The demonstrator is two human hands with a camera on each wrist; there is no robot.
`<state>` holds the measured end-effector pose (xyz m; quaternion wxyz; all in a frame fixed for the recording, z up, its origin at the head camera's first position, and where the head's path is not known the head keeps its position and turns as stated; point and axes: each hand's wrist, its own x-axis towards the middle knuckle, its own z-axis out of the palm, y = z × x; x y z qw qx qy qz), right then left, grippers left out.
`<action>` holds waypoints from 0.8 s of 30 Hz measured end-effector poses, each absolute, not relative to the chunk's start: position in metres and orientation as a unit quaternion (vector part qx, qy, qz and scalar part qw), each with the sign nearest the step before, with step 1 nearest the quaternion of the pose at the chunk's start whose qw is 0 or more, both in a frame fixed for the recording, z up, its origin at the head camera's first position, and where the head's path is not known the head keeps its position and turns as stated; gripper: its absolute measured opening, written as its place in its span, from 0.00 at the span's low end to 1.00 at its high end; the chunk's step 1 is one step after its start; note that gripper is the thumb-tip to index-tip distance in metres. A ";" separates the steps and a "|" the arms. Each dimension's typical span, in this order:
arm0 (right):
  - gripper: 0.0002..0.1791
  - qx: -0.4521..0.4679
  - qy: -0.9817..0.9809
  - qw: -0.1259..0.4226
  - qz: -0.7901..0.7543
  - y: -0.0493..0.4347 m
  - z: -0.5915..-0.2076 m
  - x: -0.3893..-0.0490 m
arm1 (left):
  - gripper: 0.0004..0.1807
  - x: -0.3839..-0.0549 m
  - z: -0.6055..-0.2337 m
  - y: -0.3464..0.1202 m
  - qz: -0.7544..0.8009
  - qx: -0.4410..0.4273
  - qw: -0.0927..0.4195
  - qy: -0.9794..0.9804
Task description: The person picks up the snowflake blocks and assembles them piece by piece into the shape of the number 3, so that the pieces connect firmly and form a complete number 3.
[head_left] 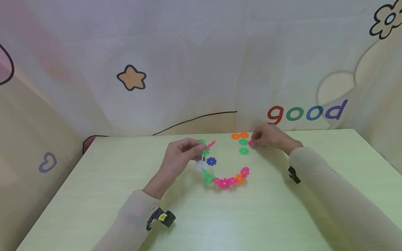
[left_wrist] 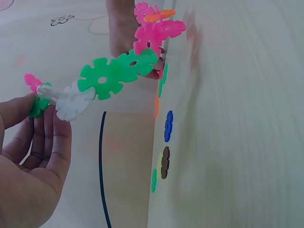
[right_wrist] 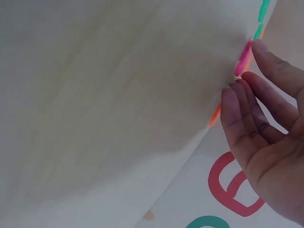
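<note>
My left hand (head_left: 179, 155) pinches one end of a curved chain of interlocking flower-shaped plastic discs (head_left: 224, 183) between thumb and fingers. In the left wrist view, the pinched end has a green disc (left_wrist: 39, 106) with a pink disc (left_wrist: 32, 82) above it. White discs (left_wrist: 75, 100) come after it, then green, with pink and orange at the far end. The chain hangs over the table. My right hand (head_left: 269, 136) is at the back of the table, thumb and fingertips at opposite edges of a loose pink disc (right_wrist: 243, 59).
Beside the right hand lie loose orange discs (head_left: 235, 136) and green discs (head_left: 243, 151) on the pale table (head_left: 251, 216). A blue disc (head_left: 211, 161) is inside the chain's curve. A brown disc (left_wrist: 165, 162) lies beyond the left hand. A printed cloth (head_left: 194, 69) hangs behind the table.
</note>
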<state>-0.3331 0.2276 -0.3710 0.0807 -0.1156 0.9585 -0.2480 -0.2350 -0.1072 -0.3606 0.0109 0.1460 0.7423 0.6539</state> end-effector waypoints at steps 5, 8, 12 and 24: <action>0.12 -0.107 0.957 0.084 -0.256 0.228 -0.377 -0.334 | 0.09 -0.235 -0.362 -0.107 0.651 0.149 0.012 0.744; 0.13 -0.103 0.956 0.081 -0.262 0.227 -0.376 -0.333 | 0.09 -0.235 -0.362 -0.107 0.651 0.151 0.012 0.744; 0.13 -0.095 0.951 0.069 -0.287 0.224 -0.371 -0.327 | 0.09 -0.235 -0.361 -0.107 0.652 0.152 0.012 0.743; 0.10 -0.179 0.875 -0.015 -0.450 0.176 -0.334 -0.280 | 0.10 -0.236 -0.362 -0.108 0.653 0.151 0.012 0.742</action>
